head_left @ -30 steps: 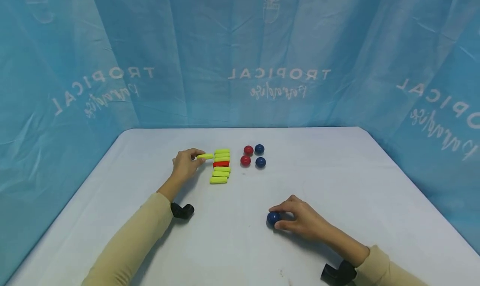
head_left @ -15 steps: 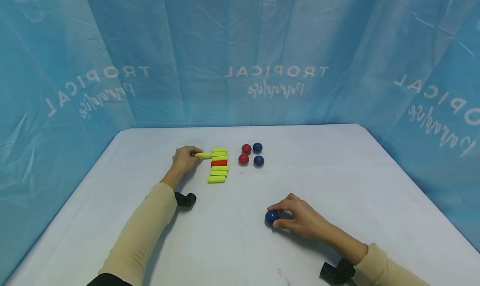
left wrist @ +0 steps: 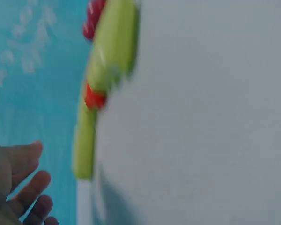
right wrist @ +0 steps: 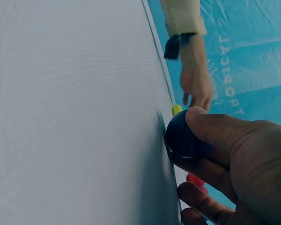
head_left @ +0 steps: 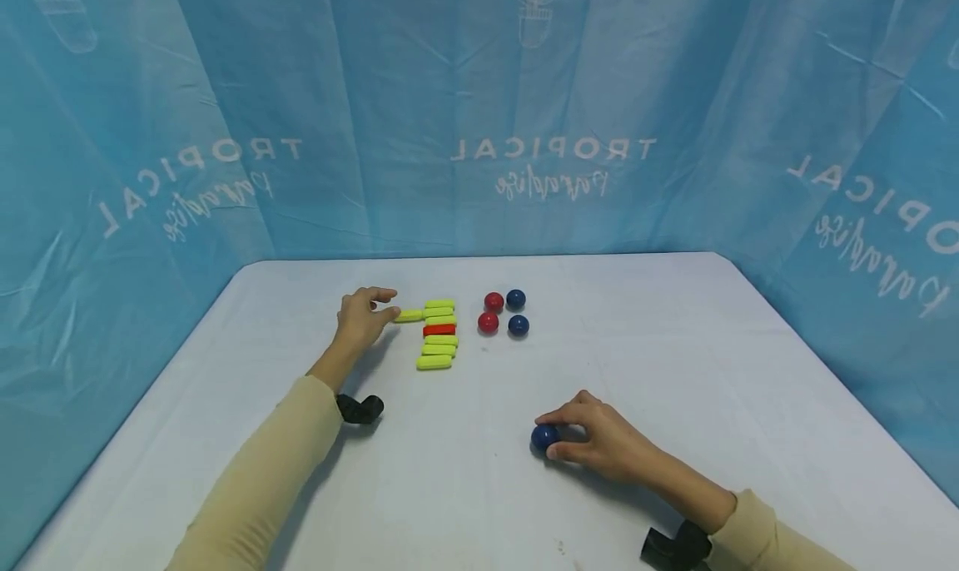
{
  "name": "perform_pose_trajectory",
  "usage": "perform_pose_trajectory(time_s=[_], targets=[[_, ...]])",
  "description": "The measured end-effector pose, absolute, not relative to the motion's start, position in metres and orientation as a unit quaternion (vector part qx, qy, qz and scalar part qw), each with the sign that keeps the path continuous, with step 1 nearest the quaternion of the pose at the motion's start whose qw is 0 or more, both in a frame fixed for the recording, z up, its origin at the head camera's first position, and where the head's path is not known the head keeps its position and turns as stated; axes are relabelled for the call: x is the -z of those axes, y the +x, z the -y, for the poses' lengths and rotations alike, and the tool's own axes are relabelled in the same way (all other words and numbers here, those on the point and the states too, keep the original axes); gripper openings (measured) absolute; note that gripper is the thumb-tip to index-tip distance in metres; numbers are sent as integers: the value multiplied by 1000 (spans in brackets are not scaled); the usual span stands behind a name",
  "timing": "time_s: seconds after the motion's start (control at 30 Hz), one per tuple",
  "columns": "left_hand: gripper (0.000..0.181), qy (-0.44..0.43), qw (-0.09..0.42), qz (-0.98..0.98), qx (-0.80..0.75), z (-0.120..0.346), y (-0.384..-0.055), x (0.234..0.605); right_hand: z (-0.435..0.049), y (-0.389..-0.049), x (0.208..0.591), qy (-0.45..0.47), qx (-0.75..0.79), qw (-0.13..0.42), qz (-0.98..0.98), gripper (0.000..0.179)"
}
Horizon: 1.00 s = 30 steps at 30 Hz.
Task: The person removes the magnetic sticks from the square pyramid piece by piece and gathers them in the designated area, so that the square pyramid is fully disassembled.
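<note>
My left hand (head_left: 363, 315) is just left of a yellow stick (head_left: 409, 315), thumb and fingers spread with nothing between them. In the left wrist view the fingers (left wrist: 30, 192) are apart from the sticks. That stick lies with its right end against a column of several yellow sticks (head_left: 434, 362), which has one red stick (head_left: 439, 330) in its middle. Nearer the front, my right hand (head_left: 599, 439) pinches a dark blue ball (head_left: 544, 438) between thumb and fingers, low at the white table. The right wrist view shows the thumb over this ball (right wrist: 182, 136).
Right of the sticks sit two red balls (head_left: 488, 322) and two dark blue balls (head_left: 519, 325) in a small square. The white table (head_left: 449, 471) ends at a blue printed curtain (head_left: 419, 96) behind and at the sides. Black wrist mounts (head_left: 361, 409) hang beside both sleeves.
My left hand has let go of the yellow stick and drawn slightly back left, its fingers lifting apart. The stick stays at the column. My right hand keeps its hold on the blue ball.
</note>
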<state>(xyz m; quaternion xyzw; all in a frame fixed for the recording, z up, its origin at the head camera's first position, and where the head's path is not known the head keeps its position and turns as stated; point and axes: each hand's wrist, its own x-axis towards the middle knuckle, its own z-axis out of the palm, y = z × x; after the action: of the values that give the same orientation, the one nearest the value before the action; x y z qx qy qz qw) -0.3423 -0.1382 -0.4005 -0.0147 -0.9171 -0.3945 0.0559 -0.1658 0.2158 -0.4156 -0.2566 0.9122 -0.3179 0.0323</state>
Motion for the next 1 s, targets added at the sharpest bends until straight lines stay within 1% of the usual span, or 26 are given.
perform_pose_trajectory(time_s=[0.1,0.23,0.33,0.43,0.53,0.6,0.7,0.87,1.0], targets=[[39,-38,64,907,415,135,-318,391,-215,-165,416,-254,316,29,-914,38],[40,-83,52,892,441,121,-272,385,-215,-166,417,-251,313,24,-916,38],[39,-110,23,885,453,108,-233,389,-215,-166,418,-250,314,25,-916,38],[36,-124,-20,880,459,97,-195,396,-215,-166,419,-247,315,28,-916,38],[32,-129,-55,874,466,90,-166,404,-215,-166,420,-243,317,31,-916,38],[30,-141,-60,872,465,87,-154,409,-214,-165,420,-240,320,32,-916,38],[29,-171,-52,877,447,84,-143,417,-213,-165,419,-237,323,33,-916,38],[27,-210,-29,884,417,83,-138,429,-212,-169,418,-224,328,33,-917,38],[26,-232,-5,887,399,82,-134,433,-212,-185,414,-200,344,29,-917,40]])
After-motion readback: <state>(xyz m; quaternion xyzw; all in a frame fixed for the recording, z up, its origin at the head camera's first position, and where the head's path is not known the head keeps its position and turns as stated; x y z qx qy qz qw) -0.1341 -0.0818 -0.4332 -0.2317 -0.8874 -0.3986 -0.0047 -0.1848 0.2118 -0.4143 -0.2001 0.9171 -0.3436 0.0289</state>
